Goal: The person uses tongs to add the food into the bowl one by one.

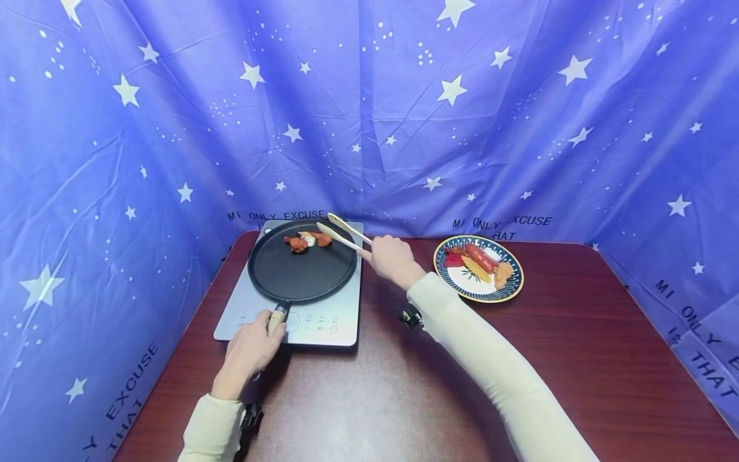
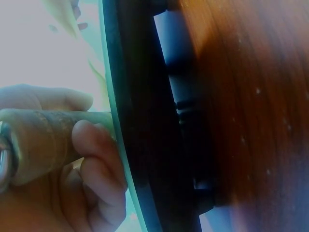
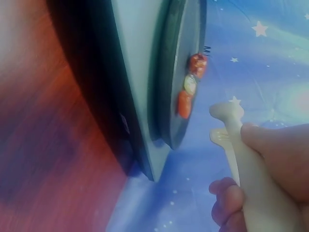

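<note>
My left hand grips the wooden handle of a flat black frying pan. The pan sits on a silver induction cooktop. Near its far rim lie reddish-orange pieces of food with a pale piece between them. In my right hand is a pair of light-coloured tongs, held with thumb and fingers. Their parted tips reach over the pan's right far side, close to the food, with nothing between them. The right wrist view shows the tongs apart from the food.
To the right, a blue-patterned plate carries a sausage, a yellow piece, a fried piece and red items. The dark red wooden table ends at a blue star-print curtain behind and at the sides.
</note>
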The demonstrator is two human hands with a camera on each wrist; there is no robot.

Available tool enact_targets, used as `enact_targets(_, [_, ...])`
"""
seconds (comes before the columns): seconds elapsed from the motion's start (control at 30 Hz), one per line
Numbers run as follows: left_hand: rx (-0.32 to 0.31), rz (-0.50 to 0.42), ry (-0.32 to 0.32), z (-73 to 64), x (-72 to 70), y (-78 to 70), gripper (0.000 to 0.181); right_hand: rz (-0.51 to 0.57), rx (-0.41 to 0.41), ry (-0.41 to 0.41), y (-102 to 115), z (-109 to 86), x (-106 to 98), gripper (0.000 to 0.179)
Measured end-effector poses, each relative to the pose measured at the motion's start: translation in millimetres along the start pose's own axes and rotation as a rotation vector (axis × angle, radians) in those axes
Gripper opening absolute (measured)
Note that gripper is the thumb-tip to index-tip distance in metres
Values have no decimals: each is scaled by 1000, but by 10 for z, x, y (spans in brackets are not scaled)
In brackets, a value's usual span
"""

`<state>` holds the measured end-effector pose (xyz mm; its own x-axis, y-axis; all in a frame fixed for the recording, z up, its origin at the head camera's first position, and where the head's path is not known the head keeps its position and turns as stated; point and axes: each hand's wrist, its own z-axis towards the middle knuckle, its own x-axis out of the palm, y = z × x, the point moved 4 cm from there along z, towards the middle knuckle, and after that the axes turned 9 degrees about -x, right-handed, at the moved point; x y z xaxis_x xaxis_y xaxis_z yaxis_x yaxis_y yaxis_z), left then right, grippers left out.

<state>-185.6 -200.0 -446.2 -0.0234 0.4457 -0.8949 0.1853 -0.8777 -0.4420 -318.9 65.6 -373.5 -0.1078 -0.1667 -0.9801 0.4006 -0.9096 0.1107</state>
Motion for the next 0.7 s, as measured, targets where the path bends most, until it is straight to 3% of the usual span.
enact_targets(0.33, [-5,10,5,1,16,9,39,18,14,-32,-242,-278,-192,48])
enact_targets(0.7, [-12,12,12,0,11,-3,41,-17,14,-77,-676,-645,-238,49])
